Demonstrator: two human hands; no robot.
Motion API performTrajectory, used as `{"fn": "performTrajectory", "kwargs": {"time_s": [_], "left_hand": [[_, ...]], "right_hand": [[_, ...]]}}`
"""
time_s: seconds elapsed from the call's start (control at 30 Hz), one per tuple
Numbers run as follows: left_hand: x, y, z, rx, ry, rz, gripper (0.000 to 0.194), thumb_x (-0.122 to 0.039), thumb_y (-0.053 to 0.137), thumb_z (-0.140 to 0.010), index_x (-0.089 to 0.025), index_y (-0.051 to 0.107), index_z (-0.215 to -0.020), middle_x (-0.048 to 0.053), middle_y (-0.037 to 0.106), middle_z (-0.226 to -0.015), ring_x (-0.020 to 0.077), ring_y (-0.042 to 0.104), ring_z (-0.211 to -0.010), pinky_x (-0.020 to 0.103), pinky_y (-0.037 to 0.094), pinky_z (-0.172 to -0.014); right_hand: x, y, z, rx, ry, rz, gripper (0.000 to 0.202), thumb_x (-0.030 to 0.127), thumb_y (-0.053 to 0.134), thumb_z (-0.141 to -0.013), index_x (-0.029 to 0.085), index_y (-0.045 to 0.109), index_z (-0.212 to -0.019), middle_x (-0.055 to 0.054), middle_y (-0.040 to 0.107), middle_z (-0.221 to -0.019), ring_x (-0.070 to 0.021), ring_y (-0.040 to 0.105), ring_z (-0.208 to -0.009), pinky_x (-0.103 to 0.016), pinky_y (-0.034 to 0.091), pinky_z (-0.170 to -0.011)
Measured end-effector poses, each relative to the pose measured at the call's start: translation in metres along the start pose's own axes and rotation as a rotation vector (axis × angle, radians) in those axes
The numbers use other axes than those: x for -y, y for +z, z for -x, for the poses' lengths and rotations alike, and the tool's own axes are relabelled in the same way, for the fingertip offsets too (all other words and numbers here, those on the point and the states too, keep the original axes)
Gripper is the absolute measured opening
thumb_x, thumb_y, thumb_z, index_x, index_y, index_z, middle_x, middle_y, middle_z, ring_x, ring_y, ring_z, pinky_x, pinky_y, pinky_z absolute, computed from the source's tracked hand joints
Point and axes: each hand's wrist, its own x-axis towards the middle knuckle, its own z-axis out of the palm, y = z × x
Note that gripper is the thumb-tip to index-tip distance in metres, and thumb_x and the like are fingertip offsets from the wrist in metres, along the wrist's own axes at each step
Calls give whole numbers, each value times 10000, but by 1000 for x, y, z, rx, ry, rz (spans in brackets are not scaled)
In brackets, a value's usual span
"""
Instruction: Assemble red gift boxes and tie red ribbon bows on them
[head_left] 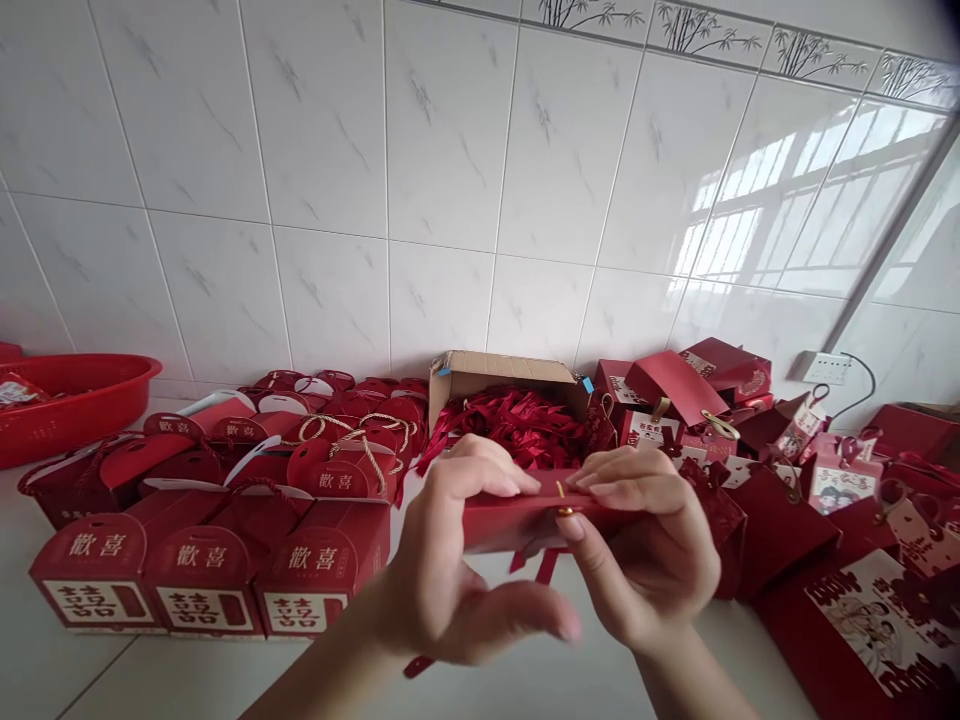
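A dark red gift box [510,525] with a small gold fitting near its top edge is between my two hands, in front of me. My left hand [465,560] curls its fingers over the box's left top side, while its thumb sticks out below, apart from the box. My right hand [645,545] grips the right side, fingers bent over the top and thumb tip against the gold fitting [564,511]. Red ribbon ends [547,566] hang beneath the box. The box's underside and far side are hidden.
Finished-looking red gift boxes [201,580] stand in rows at the left. An open cardboard carton [506,366] holds red ribbons [517,425]. More red boxes [787,530] crowd the right side. A red plastic basin [97,410] sits far left; a power socket [825,368] is on the tiled wall.
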Motion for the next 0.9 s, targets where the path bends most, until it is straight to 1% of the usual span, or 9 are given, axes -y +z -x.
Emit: {"fn": "performTrajectory", "kwargs": {"time_s": [0.03, 0.1, 0.2, 0.3, 0.47, 0.63, 0.7, 0.8, 0.9], "left_hand": [[3, 0, -1, 10, 60, -47, 564, -509, 728, -747, -222, 413, -1116, 45, 558, -863, 174, 567, -749, 327, 517, -681], [8, -1, -2, 39, 128, -181, 617, -353, 812, -704, -236, 397, -1145, 38, 550, -886, 172, 560, -776, 330, 523, -714], [10, -8, -4, 83, 130, -297, 564, -153, 775, -730, -218, 413, -1158, 49, 553, -908, 181, 566, -829, 338, 528, -747], [8, -16, -6, 154, 130, -322, 533, -85, 741, -734, -176, 438, -1163, 67, 582, -930, 188, 588, -858, 340, 538, -766], [-2, -26, -10, 265, 96, -378, 297, -41, 657, -781, -192, 539, -1008, 48, 634, -903, 175, 621, -879, 307, 552, -785], [-12, -37, -14, 287, 61, -348, 305, -16, 616, -770, -167, 569, -1031, 63, 663, -958, 179, 632, -947, 284, 538, -857], [-15, -43, -14, 298, -2, -394, 295, -84, 648, -781, -171, 564, -1050, 47, 661, -932, 156, 630, -855, 260, 536, -788], [-17, -55, -15, 362, -127, -480, 192, -209, 700, -789, -198, 561, -921, -33, 590, -700, 93, 532, -575, 208, 458, -542], [-19, -69, -17, 501, -237, -467, 101, -184, 644, -832, -212, 553, -799, -69, 522, -592, 68, 477, -486, 179, 394, -461]], "right_hand": [[-1, -1, -1, -8, -45, -1, 322, 14, 643, -718, 182, 585, -987, -42, 573, -829, -177, 586, -746, -365, 509, -659], [0, -4, -3, -18, -105, 21, 344, 3, 651, -696, 182, 600, -986, -35, 573, -807, -175, 595, -717, -366, 511, -632], [0, -5, -5, -32, -145, 76, 316, 17, 656, -694, 203, 610, -945, -20, 584, -744, -170, 596, -661, -359, 508, -574], [0, -5, -5, -31, -181, 111, 286, 35, 662, -690, 209, 614, -912, -13, 584, -697, -170, 595, -626, -353, 504, -529], [-2, -2, -6, -74, -253, 131, 242, 44, 679, -681, 167, 622, -882, -19, 588, -719, -162, 610, -635, -333, 509, -513], [1, 0, -10, -134, -343, 145, 117, 25, 677, -717, 92, 600, -774, -37, 592, -726, -130, 592, -621, -292, 500, -474], [2, 0, -10, -137, -344, 151, 107, 28, 677, -723, 84, 590, -752, -35, 585, -719, -124, 586, -622, -288, 497, -477], [2, -2, -10, -117, -341, 159, 111, 24, 676, -719, 82, 589, -754, -35, 581, -715, -125, 587, -623, -291, 499, -485], [-2, -4, -10, -100, -347, 168, 139, 7, 681, -696, 82, 600, -781, -42, 587, -725, -137, 592, -626, -303, 497, -486]]}}
